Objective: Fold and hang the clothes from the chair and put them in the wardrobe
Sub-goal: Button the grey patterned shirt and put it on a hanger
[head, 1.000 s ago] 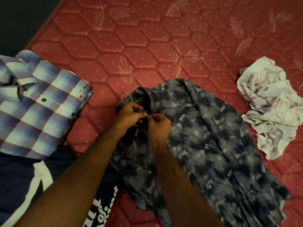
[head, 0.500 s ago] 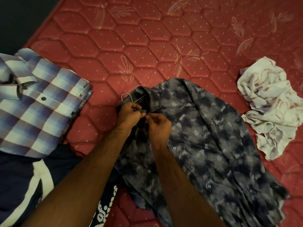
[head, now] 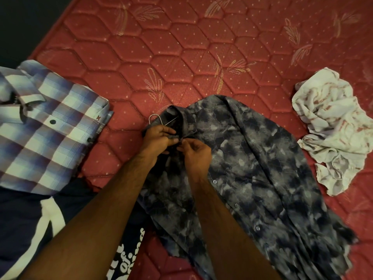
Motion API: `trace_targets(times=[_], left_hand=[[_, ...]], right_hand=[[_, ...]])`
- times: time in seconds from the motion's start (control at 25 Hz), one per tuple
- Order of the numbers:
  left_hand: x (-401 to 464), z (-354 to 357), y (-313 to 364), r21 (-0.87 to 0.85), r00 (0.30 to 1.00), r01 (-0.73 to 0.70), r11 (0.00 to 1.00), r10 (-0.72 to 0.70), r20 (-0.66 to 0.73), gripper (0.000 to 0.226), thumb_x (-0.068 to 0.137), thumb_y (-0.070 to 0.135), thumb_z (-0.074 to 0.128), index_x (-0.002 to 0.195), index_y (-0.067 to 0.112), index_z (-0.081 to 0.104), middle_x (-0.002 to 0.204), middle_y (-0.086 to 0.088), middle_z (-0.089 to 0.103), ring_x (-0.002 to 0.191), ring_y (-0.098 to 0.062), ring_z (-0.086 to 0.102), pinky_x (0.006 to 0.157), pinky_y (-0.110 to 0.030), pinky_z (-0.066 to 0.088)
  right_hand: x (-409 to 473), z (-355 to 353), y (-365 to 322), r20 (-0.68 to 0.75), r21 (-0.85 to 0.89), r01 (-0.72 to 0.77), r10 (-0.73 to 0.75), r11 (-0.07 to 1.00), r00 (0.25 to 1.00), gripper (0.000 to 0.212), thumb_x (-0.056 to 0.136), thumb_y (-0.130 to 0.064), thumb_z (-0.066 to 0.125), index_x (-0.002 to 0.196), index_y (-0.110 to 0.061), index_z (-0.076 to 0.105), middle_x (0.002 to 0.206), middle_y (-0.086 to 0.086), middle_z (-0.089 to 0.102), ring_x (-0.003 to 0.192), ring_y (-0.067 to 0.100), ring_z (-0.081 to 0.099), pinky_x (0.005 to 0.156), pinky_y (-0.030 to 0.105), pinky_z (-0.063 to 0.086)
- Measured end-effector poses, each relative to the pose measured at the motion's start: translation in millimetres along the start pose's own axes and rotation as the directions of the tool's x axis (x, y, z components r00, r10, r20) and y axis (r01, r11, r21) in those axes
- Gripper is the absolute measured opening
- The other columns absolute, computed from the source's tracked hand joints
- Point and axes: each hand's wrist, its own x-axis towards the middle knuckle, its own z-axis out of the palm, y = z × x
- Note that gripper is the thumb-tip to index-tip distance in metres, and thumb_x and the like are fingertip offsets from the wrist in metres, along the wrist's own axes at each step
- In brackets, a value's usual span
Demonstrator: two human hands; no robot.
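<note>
A grey-and-navy mottled button shirt [head: 262, 168] lies spread on the red mattress [head: 161, 57], collar to the upper left. A metal hanger hook [head: 155, 117] sticks out of the collar; the rest of the hanger is hidden inside the shirt. My left hand [head: 158, 138] grips the collar front just below the hook. My right hand [head: 196, 153] pinches the opposite front edge right beside it, fingertips meeting at the top button area.
A folded blue, white and maroon checked shirt [head: 46, 130] lies at the left. Below it is a dark navy garment with white print [head: 30, 229]. A crumpled white cloth with red marks [head: 335, 128] sits at the right. The mattress edge runs along the upper left.
Both hands have stayed at the collar with only small finger shifts; the right hand's fingers have spread a little. The shirt and the other clothes have not moved.
</note>
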Motion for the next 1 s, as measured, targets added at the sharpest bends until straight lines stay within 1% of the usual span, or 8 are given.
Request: trace_targets(times=[0.2, 0.36, 0.52, 0.64, 0.72, 0.8, 0.88, 1.0], left_hand=[[0, 0, -5, 0.010, 0.998, -0.058, 0.998, 0.058, -0.004, 0.020, 0.087, 0.004, 0.075, 0.087, 0.022, 0.067, 0.083, 0.006, 0.069, 0.064, -0.005, 0.060, 0.054, -0.025, 0.049], [1, -1, -9, 0.015, 0.997, -0.080, 0.997, 0.080, -0.006, 0.019, 0.087, 0.002, 0.075, 0.085, 0.021, 0.070, 0.083, 0.006, 0.070, 0.061, 0.000, 0.062, 0.049, -0.023, 0.052], [4, -1, -13, 0.012, 0.994, -0.109, 0.994, 0.109, -0.018, 0.020, 0.088, -0.004, 0.071, 0.087, 0.017, 0.071, 0.083, 0.003, 0.071, 0.054, 0.003, 0.062, 0.045, -0.018, 0.050], [1, -4, -18, 0.019, 0.986, -0.164, 0.986, 0.164, 0.011, 0.023, 0.090, -0.007, 0.066, 0.103, 0.011, 0.072, 0.083, 0.001, 0.071, 0.049, -0.001, 0.061, 0.047, -0.019, 0.051], [-3, -5, -22, 0.049, 0.978, -0.204, 0.978, 0.203, 0.038, 0.026, 0.090, -0.003, 0.069, 0.104, 0.019, 0.072, 0.085, 0.001, 0.073, 0.057, -0.007, 0.068, 0.051, -0.020, 0.053], [-4, -3, -26, 0.127, 0.960, -0.275, 0.953, 0.278, -0.013, 0.029, 0.085, 0.000, 0.075, 0.099, 0.026, 0.072, 0.092, 0.001, 0.073, 0.068, -0.010, 0.071, 0.056, -0.022, 0.054], [-2, -1, -29, 0.187, 0.939, -0.317, 0.930, 0.335, -0.077, 0.028, 0.082, 0.003, 0.079, 0.099, 0.025, 0.075, 0.095, 0.002, 0.073, 0.074, -0.010, 0.071, 0.062, -0.023, 0.054], [-4, 5, -31, 0.209, 0.921, -0.339, 0.917, 0.369, -0.124, 0.022, 0.082, 0.007, 0.079, 0.100, 0.020, 0.078, 0.090, 0.009, 0.075, 0.068, 0.004, 0.067, 0.065, -0.013, 0.051]], right_hand=[[5, -6, -6, 0.073, 0.140, -0.130, 0.121, 0.982, 0.990, 0.002, 0.089, -0.004, 0.074, 0.089, -0.002, 0.075, 0.085, 0.014, 0.077, 0.079, 0.025, 0.077, 0.073, 0.028, 0.061], [12, -5, -10, 0.118, 0.077, -0.154, 0.144, 0.985, 0.982, 0.008, 0.089, -0.010, 0.073, 0.081, -0.010, 0.076, 0.082, 0.013, 0.078, 0.079, 0.025, 0.077, 0.079, 0.036, 0.062], [18, -4, -10, 0.107, -0.042, -0.140, 0.144, 0.989, 0.984, 0.011, 0.089, -0.018, 0.075, 0.078, -0.018, 0.075, 0.076, 0.005, 0.077, 0.073, 0.016, 0.076, 0.078, 0.038, 0.062], [14, 3, -10, 0.017, -0.178, -0.088, 0.093, 0.980, 0.996, 0.011, 0.089, -0.027, 0.072, 0.081, -0.020, 0.075, 0.075, 0.001, 0.076, 0.074, 0.015, 0.074, 0.077, 0.038, 0.061], [9, 8, -11, -0.064, -0.234, -0.089, 0.076, 0.968, 0.995, 0.015, 0.088, -0.033, 0.070, 0.087, -0.019, 0.076, 0.080, -0.001, 0.077, 0.078, 0.015, 0.073, 0.078, 0.035, 0.060], [7, 10, -8, -0.089, -0.207, -0.106, 0.089, 0.973, 0.992, 0.017, 0.087, -0.034, 0.071, 0.090, -0.019, 0.077, 0.082, -0.003, 0.076, 0.079, 0.014, 0.073, 0.080, 0.037, 0.060], [4, 12, -7, -0.076, -0.148, -0.122, 0.112, 0.981, 0.991, 0.017, 0.087, -0.034, 0.072, 0.090, -0.018, 0.076, 0.081, -0.003, 0.076, 0.078, 0.013, 0.073, 0.080, 0.040, 0.061], [4, 11, -6, -0.076, -0.130, -0.116, 0.107, 0.985, 0.991, 0.017, 0.086, -0.032, 0.073, 0.090, -0.016, 0.078, 0.079, -0.003, 0.076, 0.078, 0.014, 0.073, 0.082, 0.041, 0.061]])
